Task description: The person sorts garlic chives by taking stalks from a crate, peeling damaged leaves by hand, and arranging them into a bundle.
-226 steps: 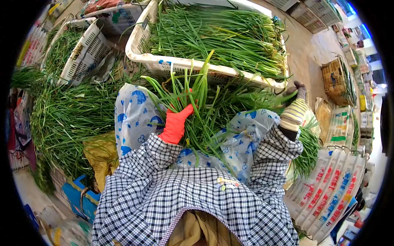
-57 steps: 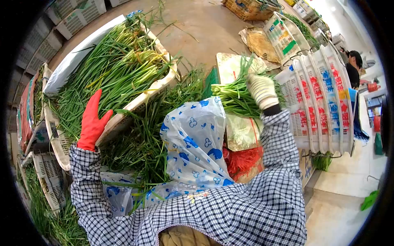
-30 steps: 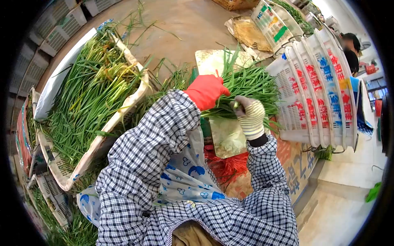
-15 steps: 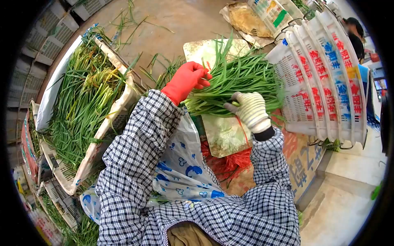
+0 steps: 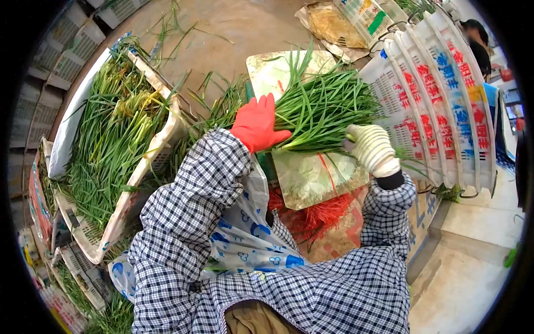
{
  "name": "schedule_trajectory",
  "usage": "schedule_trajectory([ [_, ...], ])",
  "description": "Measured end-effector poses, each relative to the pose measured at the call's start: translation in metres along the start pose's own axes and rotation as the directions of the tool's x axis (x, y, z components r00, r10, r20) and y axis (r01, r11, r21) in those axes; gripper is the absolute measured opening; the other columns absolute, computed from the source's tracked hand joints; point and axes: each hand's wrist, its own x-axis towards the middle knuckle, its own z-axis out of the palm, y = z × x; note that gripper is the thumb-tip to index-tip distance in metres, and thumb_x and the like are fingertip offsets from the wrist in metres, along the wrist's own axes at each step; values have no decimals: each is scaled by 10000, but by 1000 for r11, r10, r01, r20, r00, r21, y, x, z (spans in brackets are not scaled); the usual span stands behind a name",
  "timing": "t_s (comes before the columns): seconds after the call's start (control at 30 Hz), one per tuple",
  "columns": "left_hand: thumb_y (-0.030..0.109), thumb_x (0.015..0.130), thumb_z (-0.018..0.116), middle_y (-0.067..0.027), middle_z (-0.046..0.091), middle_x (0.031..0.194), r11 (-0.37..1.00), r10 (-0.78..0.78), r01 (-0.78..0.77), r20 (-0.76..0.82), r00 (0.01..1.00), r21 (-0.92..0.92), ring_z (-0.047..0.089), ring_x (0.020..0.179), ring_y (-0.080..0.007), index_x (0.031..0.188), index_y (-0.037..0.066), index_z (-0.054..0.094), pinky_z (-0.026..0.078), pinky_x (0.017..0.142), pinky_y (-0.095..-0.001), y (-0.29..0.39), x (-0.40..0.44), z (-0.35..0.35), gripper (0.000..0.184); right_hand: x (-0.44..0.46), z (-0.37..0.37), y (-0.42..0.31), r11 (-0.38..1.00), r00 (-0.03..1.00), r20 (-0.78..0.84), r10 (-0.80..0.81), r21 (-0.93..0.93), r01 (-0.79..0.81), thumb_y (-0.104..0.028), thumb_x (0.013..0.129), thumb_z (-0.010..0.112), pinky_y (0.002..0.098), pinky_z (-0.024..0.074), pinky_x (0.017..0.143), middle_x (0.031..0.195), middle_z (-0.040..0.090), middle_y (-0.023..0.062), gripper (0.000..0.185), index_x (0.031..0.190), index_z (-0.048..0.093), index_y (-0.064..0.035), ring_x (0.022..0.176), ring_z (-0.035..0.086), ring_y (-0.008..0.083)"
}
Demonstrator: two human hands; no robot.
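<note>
A thick pile of garlic chives [image 5: 328,108] lies across a pale, worn board [image 5: 320,181], leaf tips toward the right. My left hand [image 5: 258,123], in a red rubber glove, is open, its flat palm against the pile's cut-end side. My right hand [image 5: 374,149], in a striped knit glove, is closed at the pile's lower right edge. A few leaves stick out past it on the right; its fingertips are partly hidden. A red tie strip [image 5: 327,170] runs over the board beneath the chives.
On the left stands a lined crate [image 5: 142,183] heaped with loose chives. Stacked white baskets [image 5: 428,106] with red and blue lettering lean at the right. Red strings [image 5: 320,217] bunch below the board. A person [image 5: 478,47] is partly visible at the far right.
My left hand has opened from curled fingers and now presses flat at the cut ends. My right hand has moved right along the pile's lower edge, and the board shows more below.
</note>
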Motion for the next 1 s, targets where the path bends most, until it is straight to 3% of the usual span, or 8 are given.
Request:
schedule_trajectory([
  [0.07, 490, 755, 665, -282, 395, 1339, 998, -57, 58, 76, 995, -10, 392, 1230, -417, 1348, -112, 287, 332, 1032, -425, 10, 4, -7, 926, -2, -17, 1, 1000, 1000, -3, 10, 0, -10, -289, 766, 657, 442, 491, 632, 705, 628, 158, 227, 813, 626, -69, 688, 620, 354],
  [0.17, 484, 745, 666, -255, 334, 1407, 998, 63, -65, -333, 941, 6, 304, 1313, -410, 1393, -49, 261, 259, 1086, -447, 33, 8, -18, 932, 6, -28, -12, 992, 993, -1, -119, 35, 119, -296, 767, 644, 440, 488, 631, 686, 615, 166, 231, 809, 625, -69, 684, 615, 359],
  [0.3, 467, 710, 696, -243, 270, 1445, 995, 63, -58, -55, 997, 80, 270, 1324, -427, 1416, -32, 203, 233, 1083, -507, 62, -5, -8, 995, 4, -81, -29, 988, 981, -128, -147, -65, 140, -236, 770, 654, 426, 482, 582, 682, 608, 185, 174, 819, 636, -70, 645, 612, 358],
  [0.47, 409, 731, 684, -232, 287, 1437, 932, -11, 40, -82, 997, 361, 282, 1322, -409, 1408, -9, 241, 231, 1083, -508, 48, -3, 48, 911, -15, -165, -68, 982, 886, -426, -185, -36, 187, -92, 742, 712, 338, 457, 516, 588, 576, 145, 99, 784, 635, -46, 573, 616, 264],
  [0.53, 143, 909, 329, -211, 271, 1463, 965, -7, 9, -10, 1000, 262, 262, 1336, -428, 1407, -4, 253, 199, 1083, -551, 46, -4, 44, 526, -6, -166, -87, 965, 822, -510, -254, -72, 254, -128, 761, 693, 355, 464, 541, 622, 588, 149, 114, 825, 630, -57, 606, 620, 278],
  [0.63, 168, 912, 342, -200, 263, 1471, 957, -105, 31, 245, 964, 288, 248, 1348, -419, 1401, 21, 277, 191, 1091, -549, 42, 8, 37, 515, 26, -154, -104, 917, 735, -554, -390, -160, 366, -181, 790, 664, 381, 474, 577, 673, 606, 153, 149, 886, 623, -74, 655, 626, 299],
  [0.8, 261, 886, 476, -226, 287, 1451, 915, -71, 75, -24, 997, 396, 294, 1319, -419, 1397, 5, 298, 256, 1074, -486, 25, -19, 33, 598, 55, -155, -77, 889, 616, -660, -429, -191, 415, -270, 838, 616, 424, 491, 638, 758, 637, 161, 225, 987, 612, -102, 737, 635, 333],
  [1.0, 269, 858, 565, -253, 382, 1381, 998, -8, 9, 8, 1000, -62, 375, 1279, -395, 1372, -27, 327, 301, 1064, -434, 2, -43, -37, 638, 103, -43, -20, 969, 943, -229, -240, -6, 245, -283, 864, 580, 423, 486, 795, 954, 654, 161, 275, 1068, 606, -101, 928, 618, 317],
])
